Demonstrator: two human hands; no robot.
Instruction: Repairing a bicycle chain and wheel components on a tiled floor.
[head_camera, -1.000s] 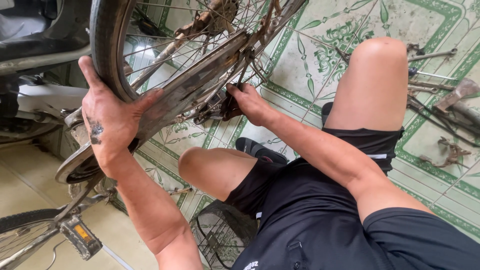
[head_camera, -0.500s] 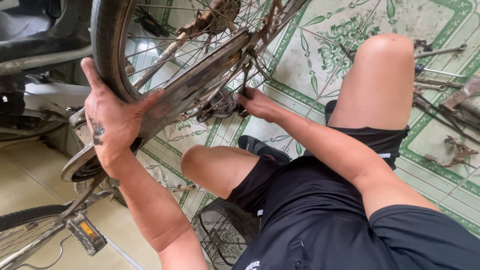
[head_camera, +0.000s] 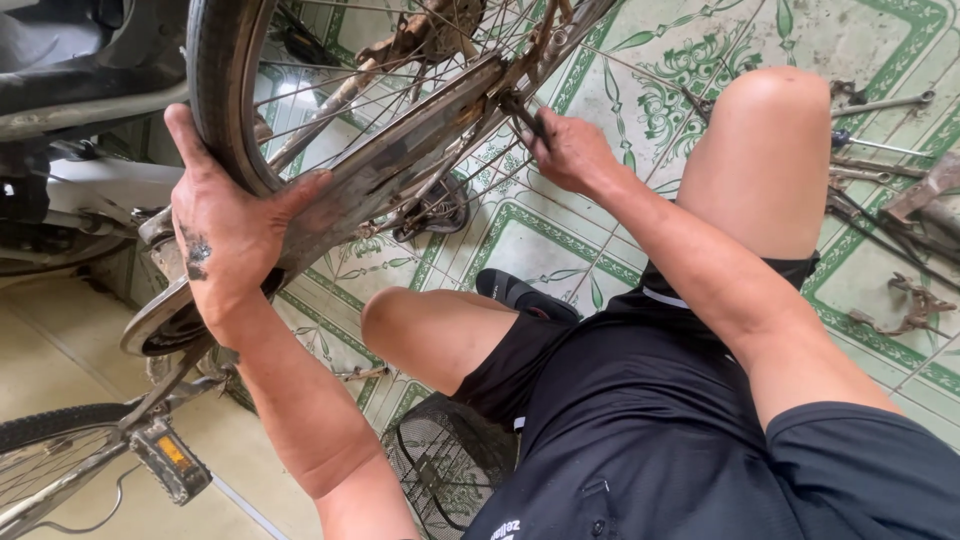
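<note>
An upturned bicycle fills the upper left, its rear wheel (head_camera: 222, 90) with a dark tyre and rusty spokes. My left hand (head_camera: 225, 230), smeared with grease, grips the tyre and the rusty chain guard (head_camera: 400, 165) beside it. My right hand (head_camera: 570, 150) reaches across to the frame stay near the hub and is closed on a small dark tool (head_camera: 522, 112) pressed against the metal. I crouch in black shorts, with both knees up below the wheel.
Wrenches and other metal tools (head_camera: 890, 170) lie scattered on the green patterned tile floor at the right. A pedal (head_camera: 168, 460) and a second wheel (head_camera: 50, 450) sit at the lower left. A wire basket (head_camera: 445, 465) lies under my legs. A dark scooter body (head_camera: 80, 70) stands top left.
My right hand has moved up and right along the frame, from near the crank to the stay by the hub. My left hand keeps its grip on the tyre.
</note>
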